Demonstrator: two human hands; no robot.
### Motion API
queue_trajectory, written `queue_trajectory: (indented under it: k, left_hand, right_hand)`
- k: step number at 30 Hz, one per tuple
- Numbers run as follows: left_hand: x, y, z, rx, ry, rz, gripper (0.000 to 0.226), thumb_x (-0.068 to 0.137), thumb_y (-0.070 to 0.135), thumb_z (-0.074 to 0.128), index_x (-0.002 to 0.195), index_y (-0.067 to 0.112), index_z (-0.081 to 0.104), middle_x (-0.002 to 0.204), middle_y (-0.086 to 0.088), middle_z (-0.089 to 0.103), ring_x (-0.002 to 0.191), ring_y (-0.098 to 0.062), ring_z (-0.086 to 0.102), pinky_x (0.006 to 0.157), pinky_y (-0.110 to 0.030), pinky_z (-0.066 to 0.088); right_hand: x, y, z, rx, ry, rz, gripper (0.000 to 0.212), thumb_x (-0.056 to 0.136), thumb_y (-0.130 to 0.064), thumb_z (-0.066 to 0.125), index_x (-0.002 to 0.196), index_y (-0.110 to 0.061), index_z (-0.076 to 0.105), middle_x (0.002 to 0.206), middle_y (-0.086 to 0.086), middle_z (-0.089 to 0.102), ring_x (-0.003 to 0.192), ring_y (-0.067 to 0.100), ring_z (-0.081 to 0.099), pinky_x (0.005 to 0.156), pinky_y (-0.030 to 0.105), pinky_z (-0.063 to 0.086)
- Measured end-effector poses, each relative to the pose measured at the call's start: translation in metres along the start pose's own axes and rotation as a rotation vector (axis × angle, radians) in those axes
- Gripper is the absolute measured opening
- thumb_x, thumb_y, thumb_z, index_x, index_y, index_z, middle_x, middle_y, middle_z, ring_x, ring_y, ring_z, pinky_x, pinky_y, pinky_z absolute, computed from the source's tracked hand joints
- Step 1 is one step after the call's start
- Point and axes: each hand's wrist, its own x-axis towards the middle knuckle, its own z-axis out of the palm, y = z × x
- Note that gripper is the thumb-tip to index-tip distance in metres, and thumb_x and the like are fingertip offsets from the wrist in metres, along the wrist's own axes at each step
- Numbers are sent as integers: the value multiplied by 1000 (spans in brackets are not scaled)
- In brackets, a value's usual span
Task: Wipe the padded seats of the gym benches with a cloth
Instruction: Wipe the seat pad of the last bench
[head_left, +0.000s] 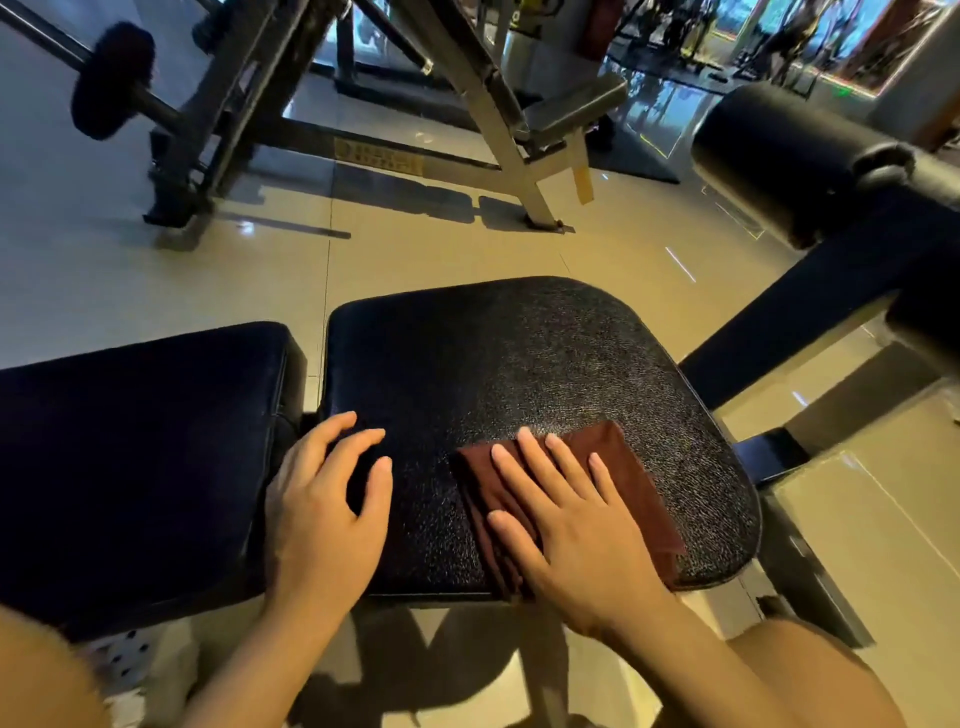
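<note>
I've got the folded dark-red cloth (618, 483) lying flat on the near right part of the black textured padded seat (519, 364), its near edge hanging just over the seat's front rim. My right hand (576, 525) is pressed down on top of it, palm flat, fingers straight and spread, fingertips pointing to the far side. Nothing is gripped there; it's an open palm bearing on the fabric. My left hand (327, 499) rests on the seat's near left corner, fingers loosely bent and apart, tips touching the pad, holding nothing. The two hands sit near each other but not touching, with a strip of bare seat between them.

Just left of this seat, across a narrow gap, I see a second black smooth padded bench section (140, 441), darker and less shiny. To the far right, a black cylindrical roller pad (779, 150) sits on a dark metal arm (852, 270) that runs down toward the seat. Beyond, on the glossy beige tiled floor (441, 244), stands a grey steel rack frame (498, 104), and at far left a barbell with a black weight plate (111, 80).
</note>
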Motion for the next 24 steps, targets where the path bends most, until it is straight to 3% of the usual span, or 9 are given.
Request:
queue_trajectory:
  k: [2, 5, 7, 10, 14, 19, 24]
  left_hand:
    - [4, -5, -8, 101, 4, 68, 46, 89, 40, 40, 115, 15, 68, 129, -5, 58, 121, -27, 51, 100, -52, 37]
    - [11, -26, -20, 306, -20, 99, 47, 90, 39, 38, 118, 13, 66, 132, -10, 58, 125, -29, 49, 105, -53, 33]
    - [10, -39, -23, 436, -62, 107, 50, 93, 41, 36, 123, 11, 63, 138, -11, 53, 131, -29, 44, 110, -49, 26]
    - [12, -46, -20, 366, -42, 134, 53, 98, 44, 28, 128, 12, 58, 141, -5, 47, 135, -22, 37, 114, -40, 18]
    - [16, -44, -19, 205, 31, 131, 46, 92, 37, 38, 127, 15, 59, 140, -1, 49, 136, -18, 36, 108, -46, 28]
    - [17, -43, -20, 155, 21, 143, 44, 93, 34, 39, 128, 16, 58, 139, 1, 49, 134, -14, 37, 112, -34, 20]
    - [19, -41, -23, 52, 39, 62, 43, 94, 35, 39, 120, 14, 65, 130, -2, 60, 123, -20, 51, 105, -38, 30]
  right_hand:
    - [37, 13, -6, 26, -18, 79, 72, 88, -71, -8, 152, -42, 1, 159, -14, -12, 149, 12, -10, 121, 44, -3]
    - [113, 36, -15, 10, -33, 230, 60, 100, -59, 15, 155, -37, 5, 164, -8, -6, 151, 18, -6, 120, 48, -3]
    - [163, 49, -21, 49, -44, 316, 60, 101, -58, 18, 156, -35, 7, 164, -4, -4, 151, 22, -5, 119, 51, -4]
    - [233, 55, -25, 64, -38, 381, 64, 99, -61, 17, 156, -33, 9, 165, -1, -2, 151, 26, -5, 119, 55, -4]
    - [287, 21, -20, 55, -37, 309, 62, 100, -61, 16, 155, -32, 16, 165, -2, 4, 150, 29, -3, 116, 59, -5]
    - [267, -16, -11, 74, -61, 175, 57, 101, -55, 16, 155, -35, 13, 164, -4, 2, 151, 26, -4, 117, 57, -5]
    - [167, -40, -5, 38, -71, 89, 56, 102, -54, 17, 155, -39, 6, 164, -8, -4, 151, 19, -6, 120, 50, -5]
